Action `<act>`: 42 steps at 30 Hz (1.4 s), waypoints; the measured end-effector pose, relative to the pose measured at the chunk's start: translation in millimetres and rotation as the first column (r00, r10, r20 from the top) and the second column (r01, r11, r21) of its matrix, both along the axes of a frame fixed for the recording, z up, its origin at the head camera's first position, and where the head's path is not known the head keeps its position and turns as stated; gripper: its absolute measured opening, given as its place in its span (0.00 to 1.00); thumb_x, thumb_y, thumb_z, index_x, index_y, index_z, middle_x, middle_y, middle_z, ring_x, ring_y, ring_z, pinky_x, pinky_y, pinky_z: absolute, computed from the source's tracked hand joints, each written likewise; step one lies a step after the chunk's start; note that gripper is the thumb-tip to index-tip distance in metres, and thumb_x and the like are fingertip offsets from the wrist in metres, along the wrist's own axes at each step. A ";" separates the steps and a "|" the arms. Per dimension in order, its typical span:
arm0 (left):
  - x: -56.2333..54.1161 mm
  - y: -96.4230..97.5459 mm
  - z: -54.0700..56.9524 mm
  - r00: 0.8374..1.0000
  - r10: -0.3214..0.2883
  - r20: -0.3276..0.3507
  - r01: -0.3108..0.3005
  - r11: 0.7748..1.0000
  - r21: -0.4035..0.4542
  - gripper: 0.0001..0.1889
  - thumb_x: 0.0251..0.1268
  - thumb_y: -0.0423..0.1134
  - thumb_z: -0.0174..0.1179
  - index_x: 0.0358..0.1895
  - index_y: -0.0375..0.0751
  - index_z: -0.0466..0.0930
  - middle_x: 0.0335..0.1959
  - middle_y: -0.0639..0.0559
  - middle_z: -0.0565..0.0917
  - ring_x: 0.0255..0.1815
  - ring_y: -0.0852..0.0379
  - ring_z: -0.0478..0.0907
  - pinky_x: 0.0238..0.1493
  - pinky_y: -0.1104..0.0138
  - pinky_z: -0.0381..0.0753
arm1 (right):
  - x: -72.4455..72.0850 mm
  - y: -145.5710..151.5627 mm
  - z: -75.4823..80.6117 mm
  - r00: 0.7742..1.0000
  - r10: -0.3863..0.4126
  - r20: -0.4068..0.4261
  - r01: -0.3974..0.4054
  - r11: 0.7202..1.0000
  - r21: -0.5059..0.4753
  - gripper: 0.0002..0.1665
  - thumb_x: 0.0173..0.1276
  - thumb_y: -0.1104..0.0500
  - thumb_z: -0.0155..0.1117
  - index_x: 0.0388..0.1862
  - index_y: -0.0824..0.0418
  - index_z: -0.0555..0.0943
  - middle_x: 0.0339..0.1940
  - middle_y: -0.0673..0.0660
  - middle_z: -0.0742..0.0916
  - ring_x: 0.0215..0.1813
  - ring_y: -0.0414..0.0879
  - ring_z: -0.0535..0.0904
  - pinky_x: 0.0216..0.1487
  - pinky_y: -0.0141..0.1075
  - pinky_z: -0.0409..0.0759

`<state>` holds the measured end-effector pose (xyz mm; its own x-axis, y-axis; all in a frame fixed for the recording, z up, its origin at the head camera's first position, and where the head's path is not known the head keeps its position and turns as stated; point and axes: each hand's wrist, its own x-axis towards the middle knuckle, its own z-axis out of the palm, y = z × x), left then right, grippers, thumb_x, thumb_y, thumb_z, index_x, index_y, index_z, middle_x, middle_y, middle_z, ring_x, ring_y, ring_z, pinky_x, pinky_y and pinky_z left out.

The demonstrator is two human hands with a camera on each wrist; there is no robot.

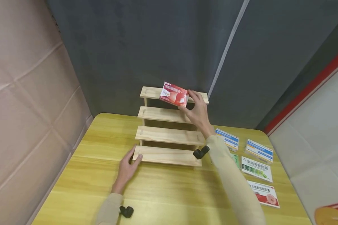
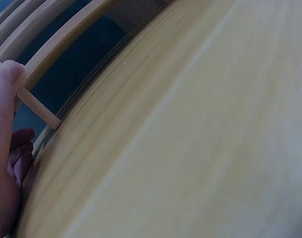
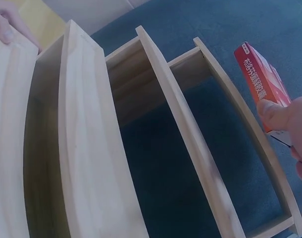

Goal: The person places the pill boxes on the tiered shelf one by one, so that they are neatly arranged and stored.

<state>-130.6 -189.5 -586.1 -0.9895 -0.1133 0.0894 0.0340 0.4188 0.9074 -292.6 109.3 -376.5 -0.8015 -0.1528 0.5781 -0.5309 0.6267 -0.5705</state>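
My right hand (image 1: 198, 112) pinches a red and white medicine box (image 1: 173, 94) by its right end. The box is tilted, just above the top step of a pale wooden stepped rack (image 1: 166, 135). In the right wrist view the thumb lies on the face of the box (image 3: 260, 79), apart from the top board. My left hand (image 1: 126, 168) holds the left end of the lowest step, thumb on top. The left wrist view shows the fingers (image 2: 22, 153) curled below the board's level, partly hidden.
Right of the rack on the wooden table (image 1: 81, 175) lie two blue and white boxes (image 1: 259, 151), a green box (image 1: 235, 159) partly behind the right sleeve, a white and green box (image 1: 256, 168) and a white and red box (image 1: 263, 193). A dark curtain (image 1: 129, 47) hangs behind.
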 end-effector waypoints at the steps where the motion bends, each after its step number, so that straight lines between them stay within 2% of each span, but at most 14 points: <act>1: 0.5 0.1 -0.2 1.000 0.004 0.001 -0.004 1.000 0.000 0.35 0.73 0.59 0.58 0.79 0.60 0.60 0.80 0.44 0.63 0.80 0.37 0.59 0.79 0.39 0.57 | -1.6 -1.3 0.5 1.000 0.004 -0.001 -0.004 1.000 0.005 0.47 0.57 0.55 0.82 0.72 0.67 0.71 0.69 0.64 0.77 0.71 0.57 0.73 0.75 0.51 0.70; 6: 3.7 1.4 -0.9 1.000 0.002 -0.006 -0.002 1.000 0.000 0.35 0.73 0.58 0.58 0.79 0.58 0.60 0.79 0.42 0.63 0.79 0.35 0.59 0.79 0.38 0.56 | -8.1 -7.8 5.3 0.999 0.033 0.003 -0.033 0.999 0.001 0.46 0.60 0.56 0.80 0.73 0.69 0.70 0.70 0.64 0.76 0.71 0.57 0.73 0.75 0.51 0.70; 15: 4.9 5.1 -0.1 1.000 0.003 -0.021 -0.003 1.000 0.010 0.35 0.73 0.57 0.59 0.79 0.58 0.60 0.79 0.43 0.63 0.79 0.37 0.60 0.80 0.41 0.57 | -23.3 -16.0 20.6 0.994 0.080 0.073 -0.083 0.996 0.029 0.45 0.63 0.58 0.76 0.74 0.70 0.68 0.72 0.65 0.74 0.73 0.58 0.71 0.78 0.50 0.67; 23: 5.1 8.2 1.1 1.000 -0.003 -0.020 0.003 1.000 0.008 0.35 0.73 0.57 0.59 0.79 0.57 0.61 0.79 0.43 0.64 0.79 0.38 0.60 0.80 0.42 0.58 | -36.0 -18.8 27.0 0.988 0.093 0.126 -0.104 0.991 0.089 0.44 0.64 0.57 0.75 0.74 0.70 0.68 0.72 0.66 0.75 0.74 0.58 0.70 0.79 0.47 0.66; 36: 6.1 10.9 -0.8 1.000 -0.007 -0.019 0.007 1.000 0.006 0.35 0.73 0.58 0.59 0.79 0.57 0.60 0.79 0.42 0.64 0.79 0.36 0.60 0.79 0.41 0.58 | -41.6 -24.0 31.6 0.958 0.099 0.271 -0.149 0.974 0.172 0.44 0.67 0.55 0.73 0.75 0.70 0.66 0.75 0.66 0.72 0.77 0.59 0.67 0.82 0.47 0.62; 42: 5.9 13.5 -1.3 1.000 -0.005 -0.009 0.005 1.000 0.015 0.35 0.72 0.59 0.59 0.79 0.60 0.61 0.79 0.44 0.65 0.79 0.38 0.60 0.80 0.42 0.58 | -43.2 -21.5 28.6 0.951 0.109 0.288 -0.163 0.972 0.168 0.43 0.68 0.56 0.71 0.75 0.71 0.65 0.76 0.68 0.70 0.78 0.60 0.66 0.82 0.47 0.61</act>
<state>-124.6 -176.1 -587.4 -0.9892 -0.1102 0.0966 0.0441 0.4049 0.9133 -335.8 87.8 -347.8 -0.8889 -0.3560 0.2883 -0.4578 0.6693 -0.5852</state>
